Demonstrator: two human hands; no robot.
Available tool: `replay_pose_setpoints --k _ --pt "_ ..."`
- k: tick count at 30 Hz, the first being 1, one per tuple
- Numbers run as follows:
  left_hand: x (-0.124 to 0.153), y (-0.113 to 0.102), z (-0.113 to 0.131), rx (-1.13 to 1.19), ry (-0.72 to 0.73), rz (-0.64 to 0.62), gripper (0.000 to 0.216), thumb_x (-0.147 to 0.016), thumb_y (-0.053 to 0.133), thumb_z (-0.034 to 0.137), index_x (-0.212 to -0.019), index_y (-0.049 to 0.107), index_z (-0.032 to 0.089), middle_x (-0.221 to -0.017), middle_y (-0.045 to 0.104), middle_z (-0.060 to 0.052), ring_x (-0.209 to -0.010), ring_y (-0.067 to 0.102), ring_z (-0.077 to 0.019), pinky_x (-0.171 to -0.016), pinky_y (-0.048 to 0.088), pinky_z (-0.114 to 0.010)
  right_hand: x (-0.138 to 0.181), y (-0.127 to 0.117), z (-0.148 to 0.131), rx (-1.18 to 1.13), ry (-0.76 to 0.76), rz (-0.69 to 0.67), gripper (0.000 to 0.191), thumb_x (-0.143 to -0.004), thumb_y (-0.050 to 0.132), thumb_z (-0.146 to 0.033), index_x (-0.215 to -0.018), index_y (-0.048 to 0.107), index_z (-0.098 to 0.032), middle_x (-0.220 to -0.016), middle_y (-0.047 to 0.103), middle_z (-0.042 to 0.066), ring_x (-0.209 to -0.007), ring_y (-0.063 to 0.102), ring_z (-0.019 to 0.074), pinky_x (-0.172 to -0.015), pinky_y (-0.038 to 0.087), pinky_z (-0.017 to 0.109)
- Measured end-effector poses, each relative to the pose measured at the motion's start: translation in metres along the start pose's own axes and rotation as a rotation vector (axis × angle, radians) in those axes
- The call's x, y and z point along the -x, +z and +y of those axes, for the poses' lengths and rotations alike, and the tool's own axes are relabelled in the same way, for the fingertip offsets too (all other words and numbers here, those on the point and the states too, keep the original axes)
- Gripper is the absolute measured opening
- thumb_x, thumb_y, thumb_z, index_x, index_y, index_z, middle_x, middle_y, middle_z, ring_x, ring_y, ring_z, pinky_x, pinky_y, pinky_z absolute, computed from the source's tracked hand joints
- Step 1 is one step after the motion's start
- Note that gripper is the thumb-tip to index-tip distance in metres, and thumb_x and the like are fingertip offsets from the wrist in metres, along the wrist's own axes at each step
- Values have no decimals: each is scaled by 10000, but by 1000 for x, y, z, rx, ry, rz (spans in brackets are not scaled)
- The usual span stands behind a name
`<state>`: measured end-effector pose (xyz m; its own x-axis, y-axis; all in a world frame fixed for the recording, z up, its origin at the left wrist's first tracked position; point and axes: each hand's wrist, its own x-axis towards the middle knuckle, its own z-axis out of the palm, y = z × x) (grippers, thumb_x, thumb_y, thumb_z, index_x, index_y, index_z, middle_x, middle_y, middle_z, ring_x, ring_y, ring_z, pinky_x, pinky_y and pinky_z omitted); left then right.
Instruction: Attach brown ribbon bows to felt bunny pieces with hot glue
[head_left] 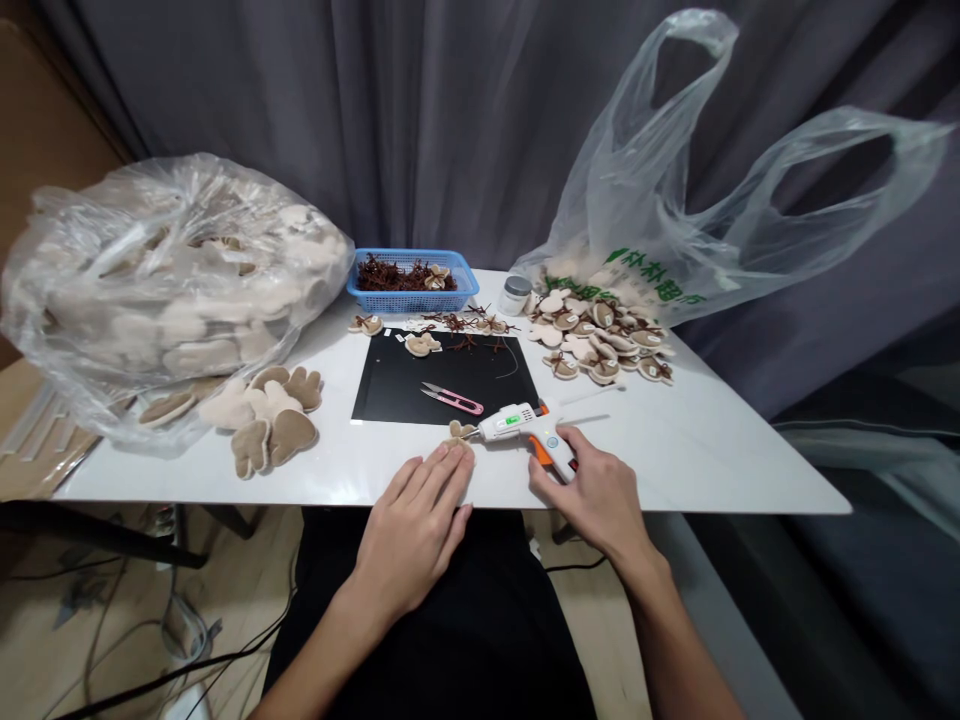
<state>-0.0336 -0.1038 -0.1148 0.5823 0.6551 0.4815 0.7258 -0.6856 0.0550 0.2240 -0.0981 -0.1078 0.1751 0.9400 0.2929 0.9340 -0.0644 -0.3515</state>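
Note:
My right hand (592,490) grips the handle of a white and orange glue gun (525,425) lying low over the white table (712,450). Its nozzle points left at a small beige felt piece (459,431) near the front edge. My left hand (416,520) lies flat with fingers stretched out, fingertips touching that felt piece. Pink thread snips (452,399) rest on a black mat (442,378) just behind.
A big clear bag of beige felt shapes (165,280) fills the left, with loose shapes (266,420) beside it. A blue basket (412,277) of brown bows stands at the back. Finished pieces (600,340), a small jar (515,293) and a plastic bag (675,200) are at right.

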Motion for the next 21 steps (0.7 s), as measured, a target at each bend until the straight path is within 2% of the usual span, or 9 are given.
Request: replay_pose_setpoints --k 4,9,21 --pt "0 0 0 1 0 4 501 -1115 436 268 -1599 513 164 -1580 620 -86 -1429 608 -239 -1207 428 -399 0 0 0 -9 6 -11 520 -866 536 -561 -1167 729 -183 -635 692 37 -585 667 279 -608 418 329" --pt "1 0 -1 7 2 17 532 -1106 450 260 -1633 468 181 -1587 615 -80 -1436 605 -236 -1217 425 -394 1 1 1 -13 -11 -24 523 -883 527 -563 -1170 726 -174 -607 678 28 -559 661 274 -596 412 327" --pt "1 0 -1 -5 5 32 487 -1119 426 270 -1584 522 160 -1582 620 -71 -1427 605 -227 -1191 431 -392 3 5 4 -19 -38 36 524 -889 544 -570 -1166 744 -172 -641 722 48 -580 693 275 -590 450 322"
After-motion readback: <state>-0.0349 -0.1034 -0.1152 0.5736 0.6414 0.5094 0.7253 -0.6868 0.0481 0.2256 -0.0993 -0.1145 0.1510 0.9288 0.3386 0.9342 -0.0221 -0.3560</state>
